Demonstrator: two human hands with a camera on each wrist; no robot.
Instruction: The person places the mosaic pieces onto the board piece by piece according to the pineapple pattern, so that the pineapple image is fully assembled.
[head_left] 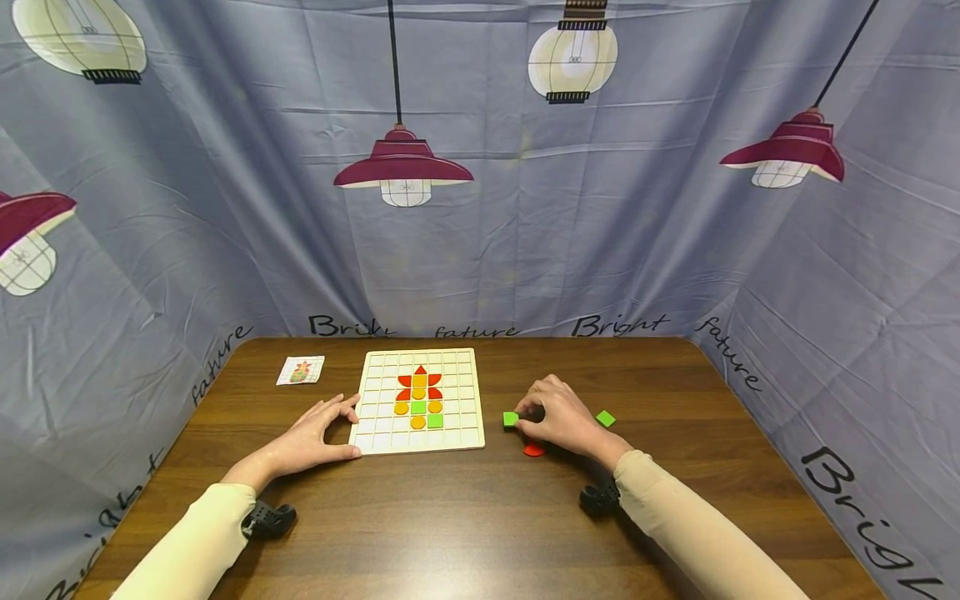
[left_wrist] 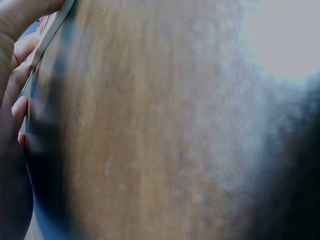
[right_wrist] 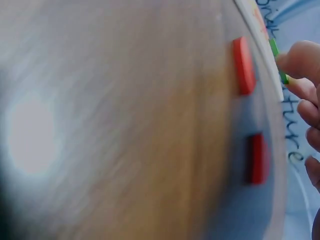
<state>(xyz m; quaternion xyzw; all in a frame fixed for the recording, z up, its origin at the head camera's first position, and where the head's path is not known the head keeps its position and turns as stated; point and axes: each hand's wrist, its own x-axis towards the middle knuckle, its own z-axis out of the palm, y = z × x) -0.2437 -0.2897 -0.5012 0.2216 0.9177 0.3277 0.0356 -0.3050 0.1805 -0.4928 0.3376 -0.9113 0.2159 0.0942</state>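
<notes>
My right hand (head_left: 558,414) pinches a green square tile (head_left: 511,419) between thumb and forefinger, just right of the pale grid board (head_left: 457,442). The right wrist view shows the same green tile (right_wrist: 278,60) nearly edge-on at the fingertips. My left hand (head_left: 311,435) rests against the board's left side, thumb at the near corner and fingers spread along the edge. Red, orange-yellow and green pieces form a pattern on the board, with a red triangle (head_left: 421,369) on top and a green square (head_left: 436,422) at its lower right.
A red rounded piece (head_left: 533,450) lies beneath the right hand, and the right wrist view has a second red piece (right_wrist: 258,159). Another green square (head_left: 605,418) lies beyond the right wrist. A picture card (head_left: 288,372) sits at back left. Curtains (head_left: 510,250) surround the wooden table (head_left: 450,517).
</notes>
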